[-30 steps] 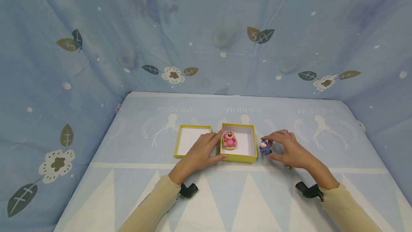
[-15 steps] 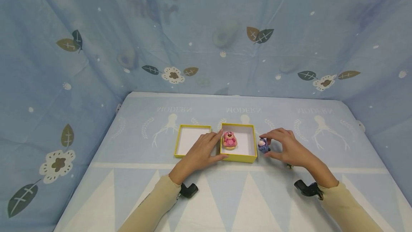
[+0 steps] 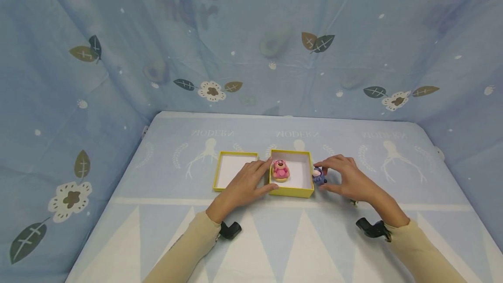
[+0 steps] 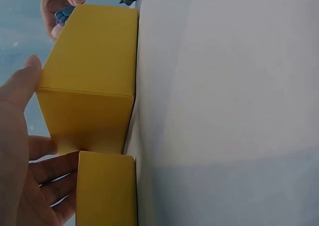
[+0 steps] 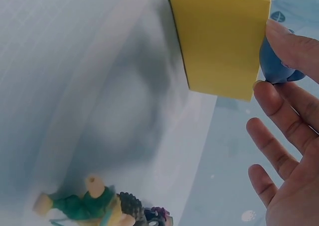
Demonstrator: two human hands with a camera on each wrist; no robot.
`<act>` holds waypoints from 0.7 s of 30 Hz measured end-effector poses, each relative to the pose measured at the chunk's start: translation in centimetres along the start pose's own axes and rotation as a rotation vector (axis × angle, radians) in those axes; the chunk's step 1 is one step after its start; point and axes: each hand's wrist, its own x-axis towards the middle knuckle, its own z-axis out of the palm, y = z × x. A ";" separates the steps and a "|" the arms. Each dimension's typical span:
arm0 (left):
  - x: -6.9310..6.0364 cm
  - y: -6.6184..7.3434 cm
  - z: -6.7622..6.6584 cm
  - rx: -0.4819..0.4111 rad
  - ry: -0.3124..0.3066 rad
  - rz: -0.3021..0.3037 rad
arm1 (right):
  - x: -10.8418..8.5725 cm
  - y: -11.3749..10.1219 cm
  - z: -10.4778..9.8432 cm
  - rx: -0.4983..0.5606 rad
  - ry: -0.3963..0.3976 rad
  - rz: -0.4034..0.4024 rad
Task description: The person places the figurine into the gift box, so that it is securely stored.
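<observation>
A yellow box (image 3: pixel 291 192) with a white inside stands open on the table, and a pink bear figurine (image 3: pixel 280 172) sits in its left part. My left hand (image 3: pixel 244 183) touches the box's left side, thumb at the near corner and fingers along the wall, as the left wrist view (image 4: pixel 17 136) also shows. At the box's right rim my right hand (image 3: pixel 351 181) pinches a blue donkey figurine (image 3: pixel 318 176) between thumb and fingers. In the right wrist view the blue figurine (image 5: pixel 273 66) is partly hidden by the thumb and box.
Left of the box lies its shallow yellow-edged lid (image 3: pixel 235 170), white side up, partly behind my left hand. Below my right hand, small figurines including one in green (image 5: pixel 87 206) lie on the table. A patterned blue cloth (image 3: pixel 251 56) hangs behind.
My right hand has moved left with the blue donkey figurine, from beside the box up to its right rim. The left hand, box and pink bear stay in place.
</observation>
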 end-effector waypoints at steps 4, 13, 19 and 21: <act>0.0 0.0 0.1 -0.008 -0.003 -0.009 | 0.2 -0.2 0.1 0.002 -0.002 -0.006; 0.0 0.0 0.2 -0.012 0.010 -0.008 | 0.5 -0.7 0.2 -0.005 -0.012 0.001; 0.0 0.0 0.2 -0.011 0.018 -0.003 | 1.0 -0.8 0.3 -0.004 0.007 -0.033; 0.0 0.0 0.2 -0.014 0.014 -0.008 | 1.1 -0.8 0.3 -0.004 0.016 -0.046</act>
